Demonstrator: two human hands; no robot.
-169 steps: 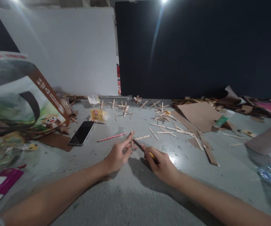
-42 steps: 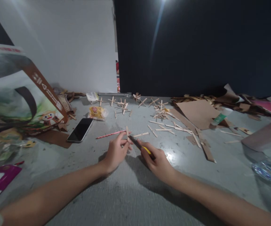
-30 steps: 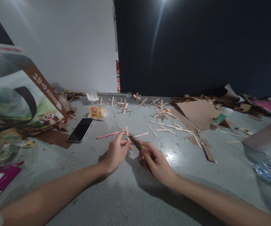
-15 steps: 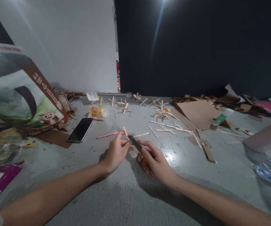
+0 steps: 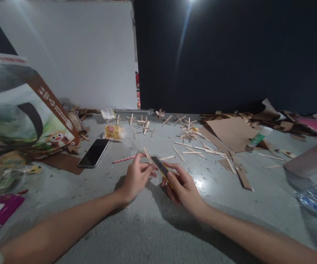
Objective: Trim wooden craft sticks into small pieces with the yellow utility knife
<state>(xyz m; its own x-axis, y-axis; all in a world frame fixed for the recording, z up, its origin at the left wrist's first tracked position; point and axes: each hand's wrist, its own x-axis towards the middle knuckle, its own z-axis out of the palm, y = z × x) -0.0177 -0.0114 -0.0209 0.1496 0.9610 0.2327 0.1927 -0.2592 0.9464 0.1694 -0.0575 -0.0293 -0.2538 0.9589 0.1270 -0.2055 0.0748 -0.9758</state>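
Observation:
Between the thumb and fingers of my left hand [image 5: 137, 176] is a wooden craft stick [image 5: 146, 154], tilted with its far end up. My right hand [image 5: 184, 186] is wrapped round a yellow and black utility knife [image 5: 160, 167], whose front end lies against or just beside the craft stick; I cannot make out the blade. A red-and-white striped pencil [image 5: 123, 159] lies on the table left of my left hand. Another craft stick [image 5: 167, 158] lies behind the knife. Several loose craft sticks [image 5: 191, 152] are spread beyond my right hand.
Small crossed-stick pieces [image 5: 144, 124] stand at the back near a wrapped yellow snack [image 5: 114, 132]. A phone [image 5: 94, 152] and a big printed bag [image 5: 23, 110] are at left, with a purple object [image 5: 3, 212] nearer. Cardboard [image 5: 230, 134] and a glue tube [image 5: 259, 137] lie at right.
My right hand has shifted the knife slightly, its front end moving a little up and left along the craft stick. My left hand keeps its pinch nearly in place.

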